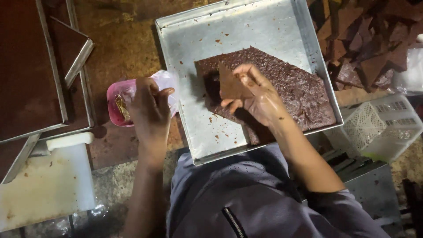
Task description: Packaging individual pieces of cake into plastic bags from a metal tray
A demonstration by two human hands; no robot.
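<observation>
While the brown tabletop [125, 42] fills most of my view, I see a big square metal tray [229, 53] lying on it, with a slab of dark brown cake [304, 94] in its right half. A white cutting board [46, 185] sits at lower left, and a white plastic basket [383, 123] at right, below a heap of brown cake trimmings [365, 48]. Just left of the tray stands a small pink container [115, 105] with clear plastic wrap [165, 81] about it. My right hand [260, 99] grips a thin cut cake slice [231, 83] over the slab. My left hand [150, 108] is closed on the pink container's wrap.
</observation>
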